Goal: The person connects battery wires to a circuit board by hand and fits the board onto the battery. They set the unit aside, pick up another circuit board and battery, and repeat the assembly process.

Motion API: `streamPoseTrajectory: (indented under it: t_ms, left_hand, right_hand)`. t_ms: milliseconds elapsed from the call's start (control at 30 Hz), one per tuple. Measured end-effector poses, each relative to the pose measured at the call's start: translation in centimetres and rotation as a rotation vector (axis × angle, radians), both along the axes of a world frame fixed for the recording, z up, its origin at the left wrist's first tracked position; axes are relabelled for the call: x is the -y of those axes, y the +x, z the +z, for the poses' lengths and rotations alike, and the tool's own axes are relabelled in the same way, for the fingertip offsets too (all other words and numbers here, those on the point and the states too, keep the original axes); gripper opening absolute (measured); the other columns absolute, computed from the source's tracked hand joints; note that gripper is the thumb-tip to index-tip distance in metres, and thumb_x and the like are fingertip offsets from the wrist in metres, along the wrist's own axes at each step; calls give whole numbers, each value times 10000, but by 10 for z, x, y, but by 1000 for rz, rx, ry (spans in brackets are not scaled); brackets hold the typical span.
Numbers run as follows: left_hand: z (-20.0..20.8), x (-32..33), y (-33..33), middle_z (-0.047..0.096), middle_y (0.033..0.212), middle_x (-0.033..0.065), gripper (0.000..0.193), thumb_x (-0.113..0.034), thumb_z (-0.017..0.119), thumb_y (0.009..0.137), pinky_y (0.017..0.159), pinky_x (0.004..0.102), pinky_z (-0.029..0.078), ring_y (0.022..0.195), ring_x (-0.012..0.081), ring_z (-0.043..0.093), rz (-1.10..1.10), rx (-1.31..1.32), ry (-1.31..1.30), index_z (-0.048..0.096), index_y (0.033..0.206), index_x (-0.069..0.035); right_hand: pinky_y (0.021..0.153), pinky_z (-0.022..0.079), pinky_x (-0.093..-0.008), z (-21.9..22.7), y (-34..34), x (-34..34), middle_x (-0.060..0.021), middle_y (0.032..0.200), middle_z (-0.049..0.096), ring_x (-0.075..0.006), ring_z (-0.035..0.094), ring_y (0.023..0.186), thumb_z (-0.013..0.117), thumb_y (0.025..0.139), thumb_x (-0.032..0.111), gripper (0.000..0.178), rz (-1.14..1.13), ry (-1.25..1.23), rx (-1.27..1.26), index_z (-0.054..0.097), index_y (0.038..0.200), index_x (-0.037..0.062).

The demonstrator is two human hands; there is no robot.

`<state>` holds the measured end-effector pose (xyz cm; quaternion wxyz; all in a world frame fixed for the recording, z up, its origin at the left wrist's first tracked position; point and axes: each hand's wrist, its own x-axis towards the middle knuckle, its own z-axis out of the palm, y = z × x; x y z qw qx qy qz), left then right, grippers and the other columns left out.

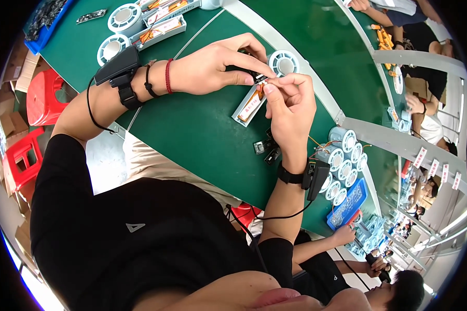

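My left hand (207, 66) reaches in from the left, its fingers closed around a small black circuit board (260, 79). Meeting it from the right, my right hand (291, 106) pinches a small white plug (264, 84) with thin wires against the board's edge. How far the plug sits in the board is hidden by my fingertips. Below them on the table lies a light blue trough-shaped housing (239, 118) holding a white-labelled battery (251, 107) and orange wires. A round light blue part (284, 63) with a ring of slots stands just behind my fingers.
Several loose black circuit boards (267, 146) lie by my right wrist on the green table (192, 129). More housings (163, 30) sit at the upper left, and round blue units (342, 160) cluster at right near a blue tray (354, 199). Co-workers' arms (321, 246) are nearby.
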<state>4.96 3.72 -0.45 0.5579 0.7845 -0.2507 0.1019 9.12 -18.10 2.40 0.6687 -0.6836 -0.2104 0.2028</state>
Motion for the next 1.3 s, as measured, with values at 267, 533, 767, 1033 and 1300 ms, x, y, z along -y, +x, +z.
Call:
streamPoseTrajectory:
  t_ms: [267,533,767,1033,1300]
  left_hand:
    - [2,2,0,559,1222,120,331,-16,727,889,956,363,516,1112,283,590,-25,21,14,728,1211,-90]
    - [11,0,-5,577,1112,66,414,-50,756,833,993,397,438,1035,263,569,100,235,287,738,1220,-196]
    - [19,10,-16,566,1070,60,449,-41,774,778,917,422,442,991,260,557,243,393,462,742,1197,-197]
    - [20,19,-20,563,1016,49,419,-66,747,820,833,362,423,924,242,548,314,361,503,726,1227,-162]
    - [0,30,-24,581,1075,73,347,-88,726,920,725,329,478,879,166,581,156,-105,-79,679,1262,-49]
  right_hand:
    - [486,409,-193,4,3,3,-94,931,691,-56,538,594,662,961,-12,216,21,15,0,480,1060,49]
    - [504,446,-200,9,-3,1,-74,910,654,-53,557,613,675,923,-62,243,-14,-117,78,479,1013,49]
    - [532,477,-205,17,-10,-2,-69,901,648,-55,579,629,655,897,-90,244,-32,-196,109,473,988,44]
    - [564,505,-217,27,-9,2,-76,934,677,-77,619,668,694,906,-47,212,-66,-253,91,519,1011,9]
    - [619,530,-234,22,1,17,-47,926,692,-96,649,704,747,904,28,168,85,-400,102,670,1041,-31]
